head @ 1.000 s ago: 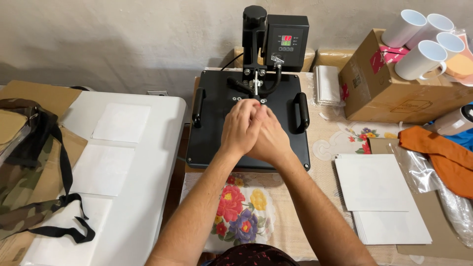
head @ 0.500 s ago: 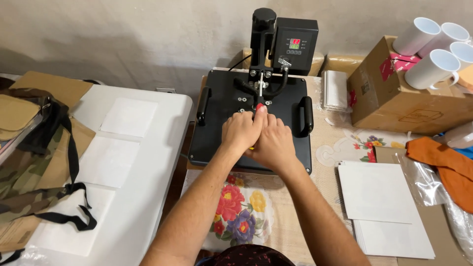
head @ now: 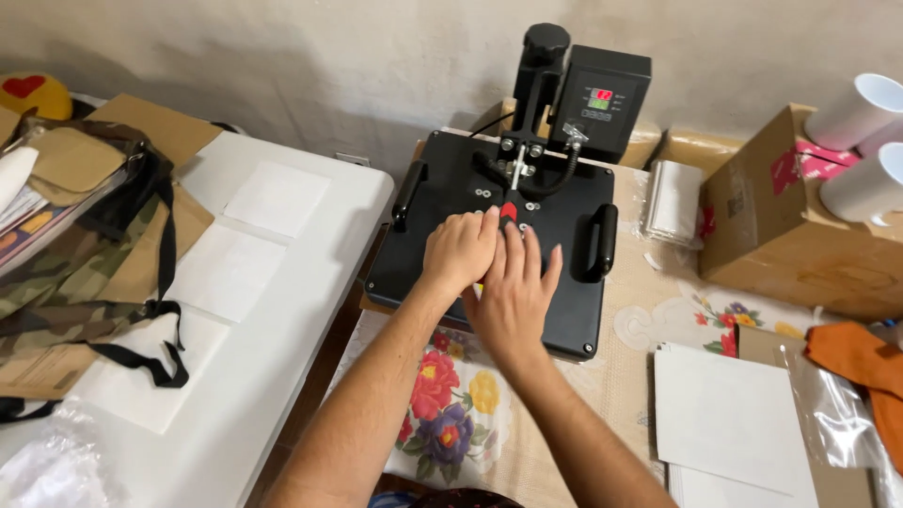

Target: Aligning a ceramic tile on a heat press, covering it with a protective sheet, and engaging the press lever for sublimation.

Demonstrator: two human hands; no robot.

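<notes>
Both hands (head: 489, 273), black heat press (head: 564, 310)

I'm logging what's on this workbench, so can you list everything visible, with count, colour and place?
heat press: one, black, centre of the bench, red-tipped handle down over its top plate
control box: one, black with a small lit display, behind the press
cardboard box: one, brown, right
mugs: at least two, white, on the box, far right
white sheets: a stack, lower right
white sheets on white table: three, left
floral cloth: one, multicoloured, under the arms
camouflage bag: one, green-brown with black straps, far left
orange cloth: one, right edge
left hand: on the press handle
right hand: open, beside the left hand, over the press
</notes>
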